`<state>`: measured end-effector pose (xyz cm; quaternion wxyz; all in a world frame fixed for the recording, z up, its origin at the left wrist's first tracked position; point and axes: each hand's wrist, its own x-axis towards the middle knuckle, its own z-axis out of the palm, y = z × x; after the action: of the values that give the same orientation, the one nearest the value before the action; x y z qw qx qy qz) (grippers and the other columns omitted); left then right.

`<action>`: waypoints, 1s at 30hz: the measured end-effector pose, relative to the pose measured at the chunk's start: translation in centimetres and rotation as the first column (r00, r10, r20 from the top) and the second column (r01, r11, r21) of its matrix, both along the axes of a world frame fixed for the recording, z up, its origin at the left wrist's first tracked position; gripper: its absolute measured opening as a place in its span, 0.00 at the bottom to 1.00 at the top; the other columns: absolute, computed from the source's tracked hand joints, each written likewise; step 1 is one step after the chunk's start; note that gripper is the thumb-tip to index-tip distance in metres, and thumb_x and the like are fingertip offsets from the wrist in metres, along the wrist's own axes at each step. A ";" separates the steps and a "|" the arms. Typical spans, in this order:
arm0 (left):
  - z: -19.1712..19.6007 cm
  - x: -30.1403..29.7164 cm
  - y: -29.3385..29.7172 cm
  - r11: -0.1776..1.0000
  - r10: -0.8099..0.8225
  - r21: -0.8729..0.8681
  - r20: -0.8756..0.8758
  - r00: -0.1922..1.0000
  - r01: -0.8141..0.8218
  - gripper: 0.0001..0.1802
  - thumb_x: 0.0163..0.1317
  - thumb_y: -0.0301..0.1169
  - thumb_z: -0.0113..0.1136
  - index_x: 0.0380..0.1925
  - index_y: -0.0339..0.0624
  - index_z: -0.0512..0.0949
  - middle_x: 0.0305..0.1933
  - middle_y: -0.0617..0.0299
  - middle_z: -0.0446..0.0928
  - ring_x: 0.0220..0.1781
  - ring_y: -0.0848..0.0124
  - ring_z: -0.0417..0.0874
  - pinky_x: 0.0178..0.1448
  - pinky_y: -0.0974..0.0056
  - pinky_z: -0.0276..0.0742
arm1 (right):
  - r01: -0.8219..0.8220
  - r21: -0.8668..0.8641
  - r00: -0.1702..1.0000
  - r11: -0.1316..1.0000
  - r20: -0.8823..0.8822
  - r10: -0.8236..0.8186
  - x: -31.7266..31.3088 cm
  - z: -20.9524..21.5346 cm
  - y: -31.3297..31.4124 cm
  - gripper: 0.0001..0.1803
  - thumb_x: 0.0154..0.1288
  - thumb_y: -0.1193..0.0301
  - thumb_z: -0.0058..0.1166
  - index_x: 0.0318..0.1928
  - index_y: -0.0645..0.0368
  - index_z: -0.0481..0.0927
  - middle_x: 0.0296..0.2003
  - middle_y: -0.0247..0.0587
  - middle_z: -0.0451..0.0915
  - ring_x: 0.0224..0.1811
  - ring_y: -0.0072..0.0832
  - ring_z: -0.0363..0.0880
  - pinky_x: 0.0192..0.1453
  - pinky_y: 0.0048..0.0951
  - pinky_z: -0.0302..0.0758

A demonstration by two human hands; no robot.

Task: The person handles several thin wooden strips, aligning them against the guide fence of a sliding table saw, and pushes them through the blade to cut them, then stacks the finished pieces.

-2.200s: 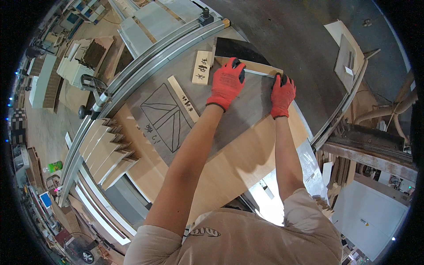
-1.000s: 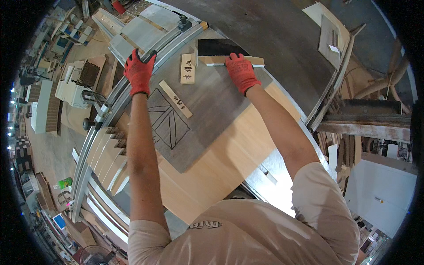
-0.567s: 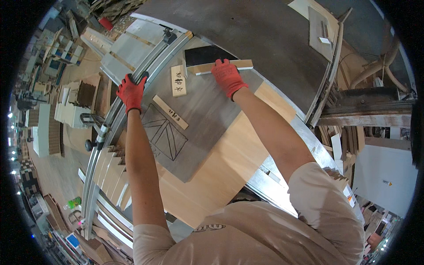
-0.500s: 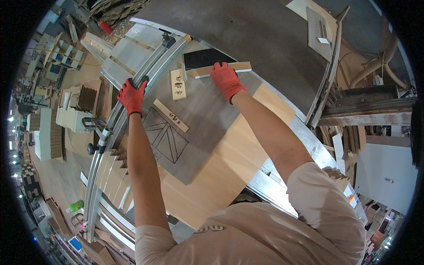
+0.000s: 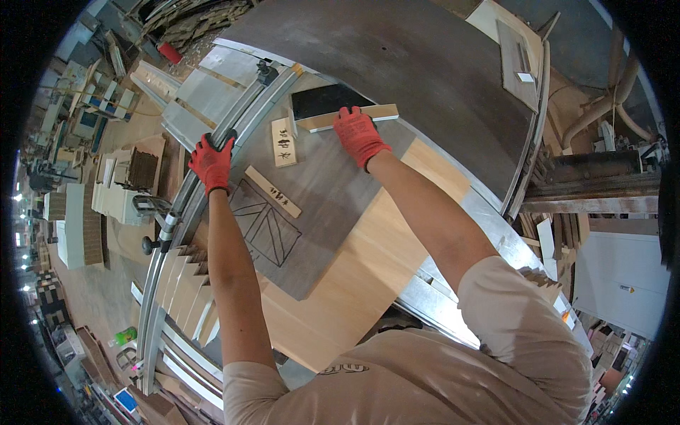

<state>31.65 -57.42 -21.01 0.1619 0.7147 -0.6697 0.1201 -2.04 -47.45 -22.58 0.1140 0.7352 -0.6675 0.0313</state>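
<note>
At the bench's far edge, left hand (image 5: 211, 161) clasping rail (image 5: 241, 127), right hand (image 5: 359, 134) flat on strip (image 5: 379, 113).

Woodworking workshop: large saw table (image 5: 425, 78) with metal guide rails (image 5: 177, 212), stacked cut wooden boards (image 5: 180, 283), timber offcuts (image 5: 276, 142), panels piled on surrounding floor, machinery beyond

Workshop floor (image 5: 92, 297) at left — stacked boards (image 5: 71, 227), small lights (image 5: 21, 248) along the edge.
</note>
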 end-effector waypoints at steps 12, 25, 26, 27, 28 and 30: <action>-0.2 0.3 -0.1 1.000 -0.008 0.011 -0.109 0.994 0.010 0.46 0.50 0.66 0.61 0.61 0.46 0.72 0.59 0.52 0.76 0.64 0.52 0.72 0.69 0.46 0.59 | 0.007 0.033 1.000 0.999 -0.011 -0.007 0.2 0.5 0.4 0.16 0.59 0.72 0.56 0.49 0.58 0.80 0.47 0.45 0.76 0.50 0.42 0.77 0.42 0.38 0.82; 0.7 0.7 -0.7 0.991 0.018 0.132 -0.120 0.993 -0.002 0.46 0.50 0.67 0.61 0.61 0.47 0.73 0.60 0.51 0.76 0.64 0.52 0.73 0.69 0.48 0.61 | 0.011 0.031 0.997 0.999 -0.072 -0.009 -0.1 0.2 0.6 0.11 0.62 0.71 0.53 0.44 0.57 0.81 0.47 0.46 0.76 0.50 0.42 0.77 0.44 0.39 0.81; 0.8 0.7 -0.7 0.989 0.025 0.146 -0.112 0.993 -0.009 0.46 0.50 0.67 0.61 0.61 0.48 0.72 0.61 0.51 0.75 0.64 0.52 0.73 0.69 0.48 0.61 | 0.027 0.046 0.995 0.999 -0.100 -0.022 -0.1 0.1 0.6 0.11 0.62 0.71 0.53 0.44 0.57 0.81 0.47 0.46 0.76 0.50 0.42 0.77 0.44 0.39 0.81; 0.9 0.7 -0.7 0.987 0.035 0.161 -0.115 0.993 -0.016 0.46 0.50 0.67 0.61 0.63 0.48 0.72 0.61 0.51 0.75 0.64 0.52 0.73 0.69 0.47 0.60 | 0.011 0.005 0.998 1.000 -0.069 -0.010 -0.1 0.1 0.6 0.11 0.61 0.71 0.53 0.44 0.57 0.81 0.46 0.46 0.76 0.50 0.42 0.77 0.44 0.40 0.81; 1.0 0.7 -0.7 0.988 0.021 0.155 -0.122 0.992 -0.002 0.47 0.50 0.67 0.61 0.63 0.48 0.71 0.61 0.51 0.75 0.65 0.52 0.73 0.69 0.47 0.60 | 0.007 -0.020 0.999 1.000 -0.034 -0.008 -0.1 0.0 0.6 0.11 0.61 0.71 0.54 0.44 0.57 0.81 0.46 0.46 0.76 0.50 0.42 0.77 0.44 0.40 0.81; 1.1 0.7 -0.6 0.985 0.029 0.174 -0.118 0.993 -0.008 0.47 0.50 0.67 0.61 0.64 0.48 0.71 0.62 0.51 0.74 0.65 0.52 0.72 0.69 0.47 0.60 | 0.004 -0.062 1.000 0.998 0.031 -0.002 -0.2 -0.2 0.6 0.11 0.60 0.71 0.54 0.43 0.57 0.81 0.46 0.47 0.76 0.50 0.43 0.77 0.44 0.41 0.81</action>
<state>32.34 -58.02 -19.94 0.1383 0.7381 -0.6601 0.0196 -2.22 -46.87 -22.76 0.1264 0.7296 -0.6691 0.0630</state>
